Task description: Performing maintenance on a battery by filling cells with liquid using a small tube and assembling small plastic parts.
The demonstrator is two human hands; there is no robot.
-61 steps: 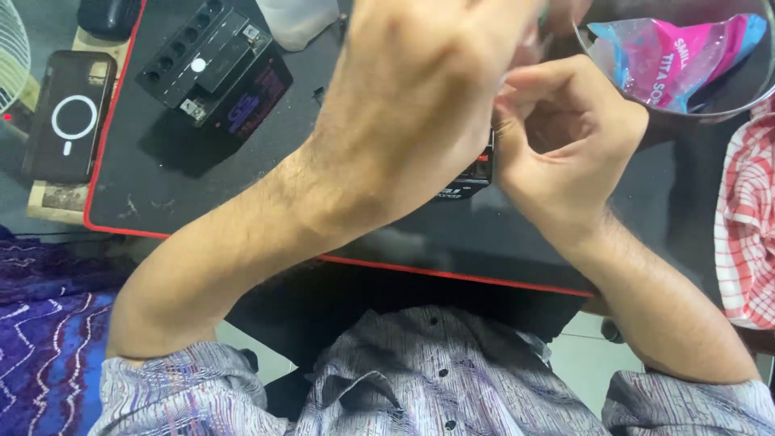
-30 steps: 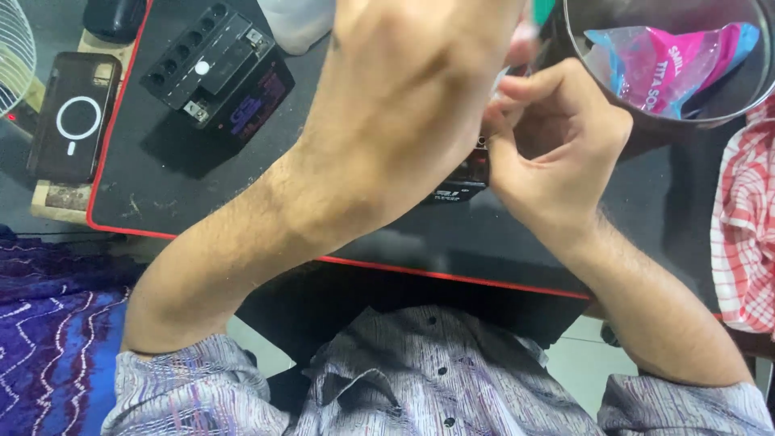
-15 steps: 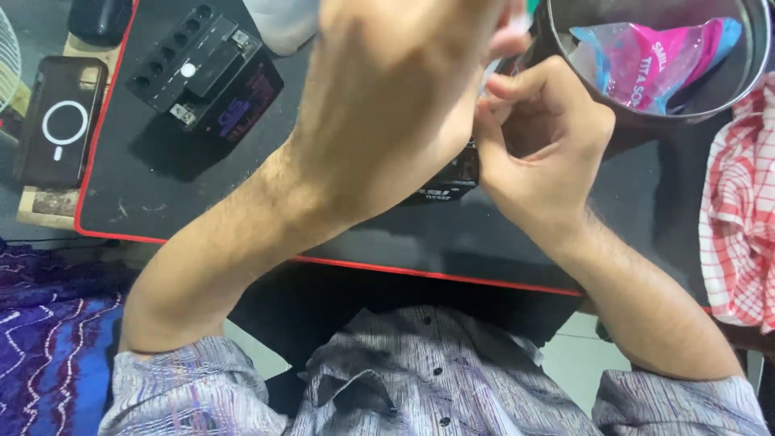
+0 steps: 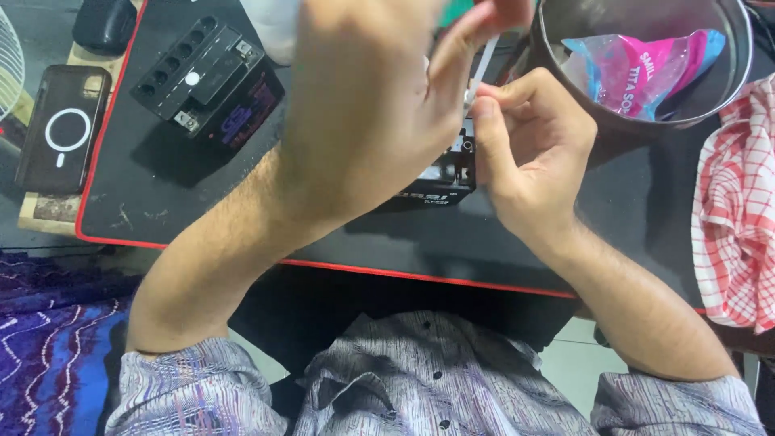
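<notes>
Pinching a thin white strip (image 4: 483, 69), both hands' grip closed.

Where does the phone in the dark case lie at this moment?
In the head view the phone lies far left, just off the red-edged black mat, left of the black battery.

Left hand (image 4: 363, 105) raised, blurred, fingers pinched; right hand (image 4: 529, 157) curled beside it, fingertips meeting.
</notes>
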